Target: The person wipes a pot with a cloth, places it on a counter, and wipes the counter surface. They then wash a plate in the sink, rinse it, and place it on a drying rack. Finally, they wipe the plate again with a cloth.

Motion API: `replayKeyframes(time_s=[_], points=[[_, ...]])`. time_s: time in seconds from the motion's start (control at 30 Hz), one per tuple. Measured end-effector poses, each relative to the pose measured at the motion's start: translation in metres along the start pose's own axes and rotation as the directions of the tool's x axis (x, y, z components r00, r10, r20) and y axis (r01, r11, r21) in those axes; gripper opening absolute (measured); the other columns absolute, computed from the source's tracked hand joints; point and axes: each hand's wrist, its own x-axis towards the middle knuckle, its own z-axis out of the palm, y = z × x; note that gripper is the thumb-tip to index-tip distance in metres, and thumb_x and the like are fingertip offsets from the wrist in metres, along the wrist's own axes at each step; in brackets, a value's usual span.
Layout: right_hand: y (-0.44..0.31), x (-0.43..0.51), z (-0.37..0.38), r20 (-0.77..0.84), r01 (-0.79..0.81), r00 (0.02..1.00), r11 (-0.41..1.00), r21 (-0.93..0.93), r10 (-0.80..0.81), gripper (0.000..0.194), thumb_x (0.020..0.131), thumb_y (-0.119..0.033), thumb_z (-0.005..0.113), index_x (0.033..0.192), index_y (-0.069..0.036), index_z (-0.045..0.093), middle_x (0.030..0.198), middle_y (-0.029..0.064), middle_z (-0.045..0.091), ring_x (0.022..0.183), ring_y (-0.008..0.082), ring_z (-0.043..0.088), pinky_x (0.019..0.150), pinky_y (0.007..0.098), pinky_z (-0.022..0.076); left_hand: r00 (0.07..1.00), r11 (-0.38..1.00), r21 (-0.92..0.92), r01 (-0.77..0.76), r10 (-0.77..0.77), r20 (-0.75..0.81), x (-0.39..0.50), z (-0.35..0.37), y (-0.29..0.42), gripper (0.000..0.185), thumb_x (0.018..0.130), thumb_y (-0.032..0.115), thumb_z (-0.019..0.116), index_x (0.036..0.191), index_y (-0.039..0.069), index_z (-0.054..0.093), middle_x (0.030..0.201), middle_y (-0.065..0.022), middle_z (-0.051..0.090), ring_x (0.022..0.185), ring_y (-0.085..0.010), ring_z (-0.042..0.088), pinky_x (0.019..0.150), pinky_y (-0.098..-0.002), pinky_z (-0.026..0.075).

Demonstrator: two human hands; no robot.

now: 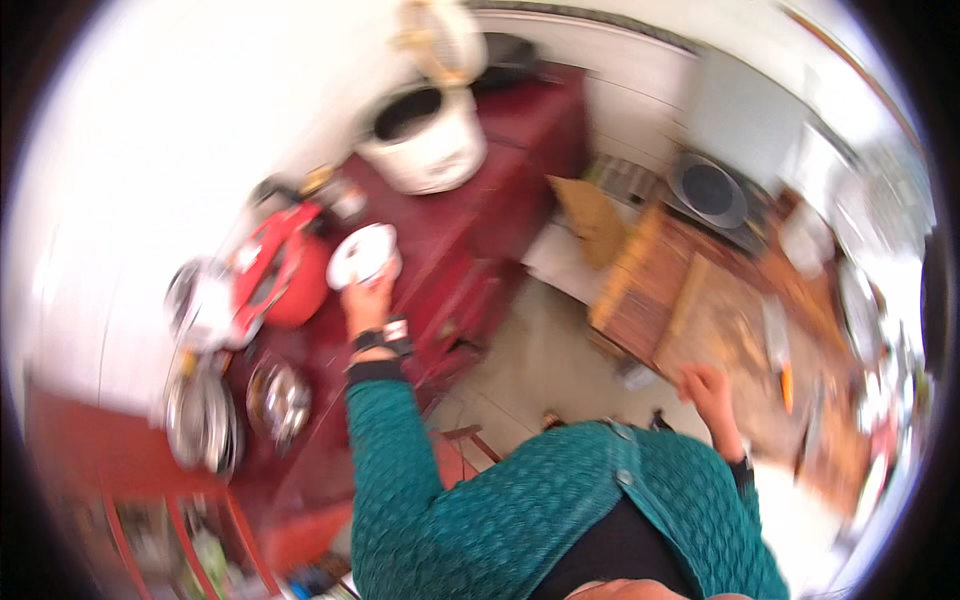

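Observation:
My left hand [367, 304] grips the near rim of a small white dish [364, 256], held over the dark red table [330, 420]. Something small and dark shows in the dish, too blurred to name. Left of the dish is a red vessel with a handle [289, 274]. Beyond it stands a white rice cooker [435, 154] with its lid [450, 37] raised; its inside looks dark. Over near the wooden counter's [637, 292] edge, my right hand [709, 391] hangs with fingers curled and nothing visible in them.
On the counter at right lie a wooden cutting board [705, 307] and a knife with an orange handle [781, 360]. Behind them sits a dark cooktop [709, 187]. Metal plates [199, 420] and a shiny metal bowl [279, 397] are at left. Tiled floor [495, 375] separates table and counter.

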Motion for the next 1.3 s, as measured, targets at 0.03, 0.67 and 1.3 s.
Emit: replayKeyframes(time_s=[0.03,0.67,1.3], points=[[0.005,-0.006,-0.002,0.011,0.024,1.000,0.996,-0.091,-0.023,0.017,0.090,-0.009,0.057,0.088,0.003,0.068,0.071,0.0062,0.066,0.059,0.0114,0.062,0.052,0.0276,0.0489,0.998,0.995,0.098,-0.003,-0.003,0.060,0.005,0.000,-0.004,0.057,0.081,0.034,0.077,0.115,-0.009,0.061,0.106,-0.0166,0.070,0.093,-0.0223,0.067,0.084,-0.0365,0.052],[0.160,-0.107,-0.092,-0.403,-0.350,0.883,0.908,-0.229,0.239,0.019,0.078,-0.013,0.058,0.089,-0.005,0.071,0.085,0.0216,0.068,0.081,0.0402,0.065,0.075,0.0469,0.0529,0.991,0.977,0.204,0.069,-0.090,0.098,0.003,0.040,-0.023,0.058,0.084,0.023,0.076,0.117,-0.018,0.052,0.111,-0.0293,0.062,0.096,-0.0312,0.065,0.083,-0.0396,0.056],[0.246,-0.041,-0.273,-0.906,-0.643,0.423,0.701,-0.309,-0.012,0.029,0.073,-0.003,0.059,0.102,0.001,0.056,0.107,0.0217,0.056,0.105,0.0413,0.052,0.093,0.0458,0.0450,0.267,0.345,-0.115,0.932,-0.432,0.862,-0.175,0.204,0.193,0.016,0.091,0.014,0.056,0.097,-0.001,0.059,0.092,-0.0177,0.067,0.086,-0.0298,0.066,0.076,-0.0398,0.056]])
